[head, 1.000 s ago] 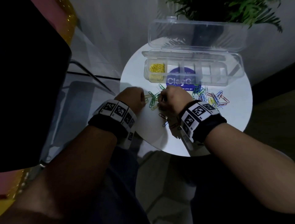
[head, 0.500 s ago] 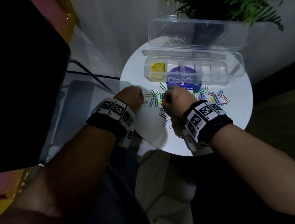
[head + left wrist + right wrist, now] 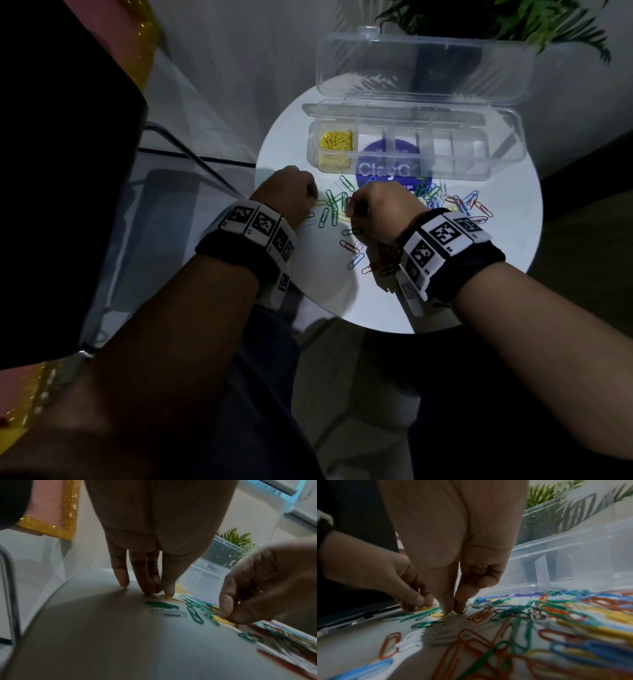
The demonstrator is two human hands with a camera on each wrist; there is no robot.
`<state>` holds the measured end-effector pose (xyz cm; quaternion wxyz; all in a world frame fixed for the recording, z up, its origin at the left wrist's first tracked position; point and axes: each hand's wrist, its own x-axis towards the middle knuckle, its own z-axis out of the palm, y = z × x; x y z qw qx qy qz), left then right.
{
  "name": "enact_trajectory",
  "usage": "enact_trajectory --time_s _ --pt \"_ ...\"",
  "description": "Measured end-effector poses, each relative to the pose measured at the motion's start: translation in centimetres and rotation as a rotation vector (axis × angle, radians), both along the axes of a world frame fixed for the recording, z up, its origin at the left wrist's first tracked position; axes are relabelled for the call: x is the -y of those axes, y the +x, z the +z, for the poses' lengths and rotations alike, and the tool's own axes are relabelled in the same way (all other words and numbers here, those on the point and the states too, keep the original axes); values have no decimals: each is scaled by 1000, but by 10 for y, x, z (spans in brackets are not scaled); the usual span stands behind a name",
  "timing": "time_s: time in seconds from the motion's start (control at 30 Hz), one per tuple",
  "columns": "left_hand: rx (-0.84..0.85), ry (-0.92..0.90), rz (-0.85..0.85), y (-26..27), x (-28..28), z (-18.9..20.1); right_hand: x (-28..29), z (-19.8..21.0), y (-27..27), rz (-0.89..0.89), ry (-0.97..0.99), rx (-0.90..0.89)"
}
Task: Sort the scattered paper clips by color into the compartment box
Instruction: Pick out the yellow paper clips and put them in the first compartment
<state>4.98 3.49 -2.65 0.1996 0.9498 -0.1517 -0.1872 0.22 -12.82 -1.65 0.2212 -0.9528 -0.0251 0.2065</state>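
Both down among the scattered paper clips (image 3: 346, 209) on the table (image 3: 507, 240): left hand (image 3: 291, 197) pinching a yellow clip (image 3: 171, 598), right hand (image 3: 380, 209) pinching another, compartment box (image 3: 411, 150) just beyond.

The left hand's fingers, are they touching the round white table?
Touching. In the left wrist view, the left hand's fingers come straight down and their tips meet the round white table, with no gap showing.

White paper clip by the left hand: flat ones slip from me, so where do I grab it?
Probably pinch the white paper clip across its long sides, from straight above: it lies flat on the table, bare surface on its near side.
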Motion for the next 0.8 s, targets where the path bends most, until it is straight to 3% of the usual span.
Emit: enact_trajectory --time_s 0.23,0.8 --pt "15 57 -37 0 4 6 -7 -6 8 52 -147 -26" --pt "-24 -27 18 3 1 2 -14 -3 14 -19 -57 -22"
